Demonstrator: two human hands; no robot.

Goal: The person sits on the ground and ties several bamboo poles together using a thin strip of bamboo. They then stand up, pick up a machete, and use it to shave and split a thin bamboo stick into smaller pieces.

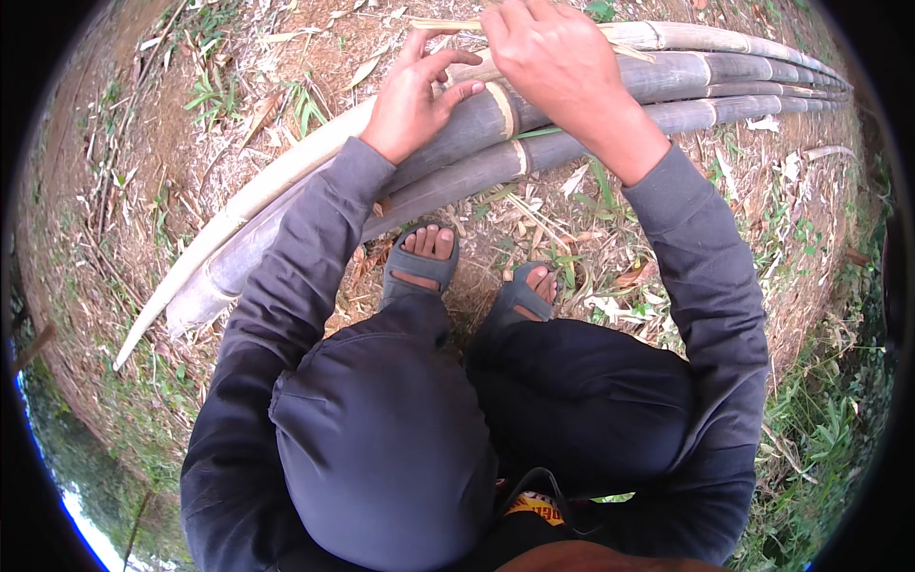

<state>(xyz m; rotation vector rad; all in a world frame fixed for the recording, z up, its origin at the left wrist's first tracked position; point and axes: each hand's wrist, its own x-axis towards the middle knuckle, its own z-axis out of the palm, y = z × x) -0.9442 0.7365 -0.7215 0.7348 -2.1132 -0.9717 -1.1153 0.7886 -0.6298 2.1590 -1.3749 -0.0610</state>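
Note:
My right hand [558, 71] is closed over a thin pale bamboo strip [446, 25], whose two ends stick out on either side of the fist. Thumb and fingers apart, my left hand [419, 100] is just left of it, above the poles; its fingertips reach close under the strip's left end, and I cannot tell whether they touch. Beneath both hands lie several long bamboo poles [667, 78], thick and greyish with pale joint rings. A paler, slimmer length of bamboo [243, 202] runs along their far side and tapers at the lower left.
The poles lie on brown earth [286, 57] strewn with dry leaves, bamboo shavings and small grass tufts. My sandalled feet [419, 262] are close to the near side of the poles, with my bent knees [381, 419] behind them. Green undergrowth [820, 448] grows at the lower right.

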